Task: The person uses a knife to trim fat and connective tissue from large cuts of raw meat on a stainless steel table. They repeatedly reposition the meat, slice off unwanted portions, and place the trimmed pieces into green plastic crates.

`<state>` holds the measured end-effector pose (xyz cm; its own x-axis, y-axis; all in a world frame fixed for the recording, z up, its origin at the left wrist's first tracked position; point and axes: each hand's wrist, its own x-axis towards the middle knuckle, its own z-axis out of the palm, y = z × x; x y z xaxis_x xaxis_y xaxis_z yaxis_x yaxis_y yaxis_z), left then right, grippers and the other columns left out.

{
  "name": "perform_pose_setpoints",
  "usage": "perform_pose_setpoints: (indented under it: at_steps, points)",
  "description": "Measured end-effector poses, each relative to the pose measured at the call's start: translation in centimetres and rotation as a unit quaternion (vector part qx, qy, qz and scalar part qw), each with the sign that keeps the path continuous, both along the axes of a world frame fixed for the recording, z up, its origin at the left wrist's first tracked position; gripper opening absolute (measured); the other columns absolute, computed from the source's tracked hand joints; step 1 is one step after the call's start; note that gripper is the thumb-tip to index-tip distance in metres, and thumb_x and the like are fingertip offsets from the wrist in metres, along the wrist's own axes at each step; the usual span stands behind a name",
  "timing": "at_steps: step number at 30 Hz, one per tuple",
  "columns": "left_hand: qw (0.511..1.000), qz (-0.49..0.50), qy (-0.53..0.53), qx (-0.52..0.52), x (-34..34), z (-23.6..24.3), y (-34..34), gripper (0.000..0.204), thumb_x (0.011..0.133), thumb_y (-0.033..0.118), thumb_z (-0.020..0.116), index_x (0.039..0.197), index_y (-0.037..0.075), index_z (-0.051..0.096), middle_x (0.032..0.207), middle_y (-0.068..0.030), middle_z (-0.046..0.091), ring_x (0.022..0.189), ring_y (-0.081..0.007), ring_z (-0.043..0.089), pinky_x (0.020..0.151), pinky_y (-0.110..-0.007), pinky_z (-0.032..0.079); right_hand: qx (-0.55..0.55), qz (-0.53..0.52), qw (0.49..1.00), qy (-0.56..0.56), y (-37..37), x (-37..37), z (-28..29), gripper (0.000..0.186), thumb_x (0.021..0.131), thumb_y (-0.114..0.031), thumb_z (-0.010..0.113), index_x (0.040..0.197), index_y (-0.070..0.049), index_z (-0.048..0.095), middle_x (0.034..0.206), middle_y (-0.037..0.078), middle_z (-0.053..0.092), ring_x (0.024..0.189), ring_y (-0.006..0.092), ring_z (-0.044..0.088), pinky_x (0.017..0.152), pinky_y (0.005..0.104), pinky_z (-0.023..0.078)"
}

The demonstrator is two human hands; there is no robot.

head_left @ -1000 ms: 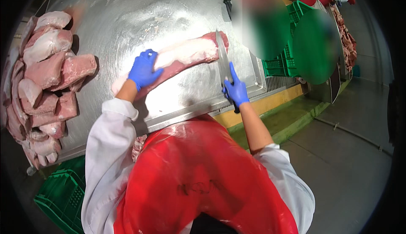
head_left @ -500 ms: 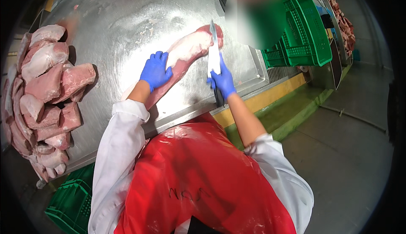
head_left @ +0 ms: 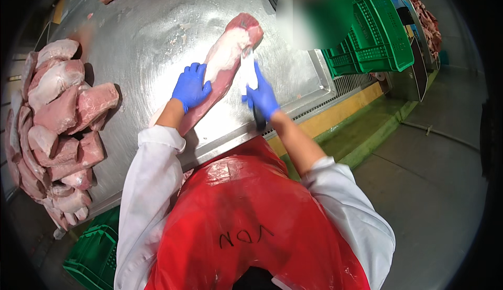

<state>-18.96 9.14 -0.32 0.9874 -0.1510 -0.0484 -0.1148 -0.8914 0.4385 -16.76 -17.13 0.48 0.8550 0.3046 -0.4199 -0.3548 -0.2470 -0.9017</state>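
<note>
Blue-gloved left hand [head_left: 191, 85] spreads over pink-and-white loin [head_left: 226, 51]; right hand [head_left: 264, 99] clasps black-handled knife [head_left: 249, 73]; pale chunks [head_left: 55, 111] crowd steel surface's [head_left: 139, 30] left edge.

Blurred patch [head_left: 317, 12], left crate [head_left: 93, 253] partly hidden

From the person's head, the left of two fisheye cameras looks steeply down, over the red apron [head_left: 225, 201] toward the metal worktop [head_left: 144, 36]. It sits near the left hand [head_left: 190, 87] and right hand [head_left: 263, 97], yet wide enough to take in the floor [head_left: 414, 185] on the right.
</note>
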Motion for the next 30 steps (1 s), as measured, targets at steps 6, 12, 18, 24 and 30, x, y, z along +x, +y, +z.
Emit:
perform_pose_setpoints:
  at_steps: [6,12,18,24,30]
  points:
    - [0.995,0.096,-0.035,0.005,2.0,2.7,-2.3,0.044,0.078,0.027,0.064,0.114,0.001,0.056,0.108,-0.0212,0.057,0.099,-0.0406,0.055,0.083,-0.051,0.047,-0.012,0.066,0.997,-0.047,-11.4,-7.6,3.5,0.079,0.095,-0.002,0.056,0.161,-0.022,0.019,0.091,0.006,0.064,0.058,0.012,0.058,0.053,0.0271,0.05]
    - [0.985,0.108,-0.04,0.13,12.8,2.0,-12.2,0.046,0.074,0.035,0.075,0.104,0.001,0.065,0.105,-0.0201,0.064,0.097,-0.0373,0.062,0.085,-0.047,0.052,0.069,-0.074,0.994,-0.026,-12.4,4.7,4.2,0.08,0.096,0.001,0.055,0.162,-0.023,0.016,0.084,0.007,0.061,0.056,0.0113,0.059,0.045,0.0249,0.047]
    - [0.934,0.287,0.166,-0.133,14.6,5.5,-7.8,0.043,0.073,0.032,0.074,0.092,-0.007,0.071,0.093,-0.0255,0.071,0.087,-0.033,0.072,0.077,-0.04,0.056,0.058,0.004,0.998,-0.024,-5.9,9.7,-0.1,0.081,0.096,-0.002,0.057,0.16,-0.033,0.019,0.087,0.008,0.066,0.059,0.0124,0.063,0.046,0.0265,0.05]
    - [0.938,0.299,0.115,-0.133,15.1,3.0,-7.3,0.029,0.076,0.025,0.073,0.079,-0.004,0.07,0.072,-0.0151,0.069,0.067,-0.0215,0.067,0.063,-0.036,0.052,-0.011,0.135,0.99,0.035,0.9,14.4,1.9,0.082,0.096,-0.01,0.056,0.161,-0.034,0.012,0.084,0.014,0.069,0.063,0.0182,0.067,0.059,0.035,0.057]
    - [0.915,0.35,0.091,-0.177,14.4,1.9,-6.5,0.025,0.079,0.021,0.071,0.078,-0.004,0.069,0.07,-0.0126,0.068,0.065,-0.019,0.066,0.06,-0.035,0.051,0.023,0.256,0.966,0.043,-4.6,8.2,2.8,0.082,0.094,-0.004,0.051,0.162,-0.025,0.009,0.09,0.017,0.067,0.064,0.0199,0.066,0.059,0.0334,0.056]
